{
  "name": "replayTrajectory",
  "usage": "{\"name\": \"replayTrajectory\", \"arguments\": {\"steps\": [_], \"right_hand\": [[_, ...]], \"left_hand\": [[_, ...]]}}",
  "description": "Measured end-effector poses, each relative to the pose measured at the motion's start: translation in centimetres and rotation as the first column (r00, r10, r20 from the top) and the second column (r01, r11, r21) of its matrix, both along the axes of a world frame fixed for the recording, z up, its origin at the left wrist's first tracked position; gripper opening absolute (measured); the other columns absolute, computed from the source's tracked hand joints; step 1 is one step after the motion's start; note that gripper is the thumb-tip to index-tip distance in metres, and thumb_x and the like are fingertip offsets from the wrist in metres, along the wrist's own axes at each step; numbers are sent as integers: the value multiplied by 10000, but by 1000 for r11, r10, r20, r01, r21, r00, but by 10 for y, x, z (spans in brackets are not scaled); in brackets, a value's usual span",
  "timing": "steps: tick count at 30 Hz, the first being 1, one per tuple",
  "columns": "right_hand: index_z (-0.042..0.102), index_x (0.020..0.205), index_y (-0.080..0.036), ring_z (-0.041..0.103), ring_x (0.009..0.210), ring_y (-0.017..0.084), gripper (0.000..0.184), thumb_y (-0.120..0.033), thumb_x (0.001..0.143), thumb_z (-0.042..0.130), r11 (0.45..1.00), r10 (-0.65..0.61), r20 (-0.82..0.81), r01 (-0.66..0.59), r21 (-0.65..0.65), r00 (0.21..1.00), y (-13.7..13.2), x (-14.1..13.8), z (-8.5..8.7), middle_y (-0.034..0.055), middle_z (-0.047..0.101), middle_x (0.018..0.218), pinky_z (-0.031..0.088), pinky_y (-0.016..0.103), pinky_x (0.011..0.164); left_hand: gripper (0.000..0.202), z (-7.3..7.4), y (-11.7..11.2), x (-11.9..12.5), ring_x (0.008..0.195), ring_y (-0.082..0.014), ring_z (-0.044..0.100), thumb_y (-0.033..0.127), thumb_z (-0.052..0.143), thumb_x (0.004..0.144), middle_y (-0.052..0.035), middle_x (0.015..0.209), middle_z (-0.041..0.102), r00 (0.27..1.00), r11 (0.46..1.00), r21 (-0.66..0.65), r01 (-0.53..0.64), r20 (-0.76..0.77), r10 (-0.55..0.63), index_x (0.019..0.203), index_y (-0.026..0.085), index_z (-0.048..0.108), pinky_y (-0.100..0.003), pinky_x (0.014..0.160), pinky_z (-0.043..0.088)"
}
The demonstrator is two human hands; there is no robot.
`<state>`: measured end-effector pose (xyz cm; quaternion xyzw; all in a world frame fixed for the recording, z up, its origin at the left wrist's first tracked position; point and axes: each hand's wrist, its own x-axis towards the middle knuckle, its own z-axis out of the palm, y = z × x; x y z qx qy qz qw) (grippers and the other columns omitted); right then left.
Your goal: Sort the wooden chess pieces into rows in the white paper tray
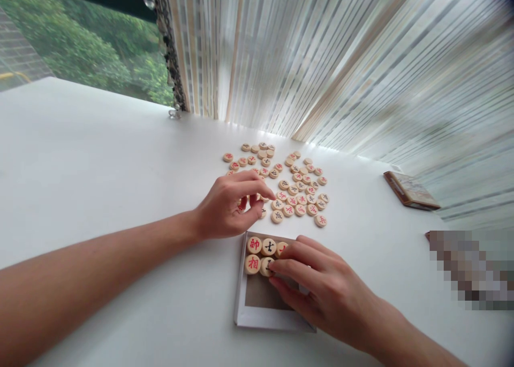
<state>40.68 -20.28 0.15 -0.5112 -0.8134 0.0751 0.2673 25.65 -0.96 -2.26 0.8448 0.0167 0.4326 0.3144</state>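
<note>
Wooden Chinese chess pieces [301,200] with red or black characters lie scattered on the white table. My left hand [233,204] hovers over their near left side, thumb and index finger apart, the fingertip close to a black-lettered piece [277,204]. Some pieces are hidden behind this hand. Below it is a shallow open box [241,308], with several pieces set in rows at its far end, among them a red-lettered piece [252,264]. My right hand [311,281] covers the box's right part, thumb and index finger closed at the edge of a black-lettered piece [266,266] in the second row.
A flat brown box [412,190] lies at the right by the curtain. Striped string curtains [321,56] hang along the table's back edge. A window [92,46] showing trees is at the left. Something pixelated [474,270] is at the right edge.
</note>
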Motion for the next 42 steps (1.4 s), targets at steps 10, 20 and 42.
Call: {"name": "replayTrajectory", "arguments": {"steps": [10,20,42], "right_hand": [[700,1029,-157,580,789,206,99,-91,993,636,1000,-2,-6,2,6,1000,-1,-1,-1,88,711,916,508,325,692],[730,1021,-146,619,745,173,84,-95,959,704,996,-60,-81,64,60,995,3,17,10,69,705,842,526,294,688],[692,731,-189,511,585,128,242,-235,968,700,867,-446,-205,477,141,871,23,59,-4,1,618,658,398,272,561]], "left_hand": [[254,1,-1,0,701,-134,647,8,611,822,-53,879,725,1000,1000,-18,-18,-16,18,940,162,774,-244,595,529],[262,0,0,0,684,-125,631,-9,612,822,-56,874,715,1000,1000,-23,-7,-2,7,951,142,782,-239,581,511],[194,2,16,0,768,-149,708,103,619,856,-68,914,777,983,966,-182,-186,-42,181,922,145,797,-219,624,585]]}}
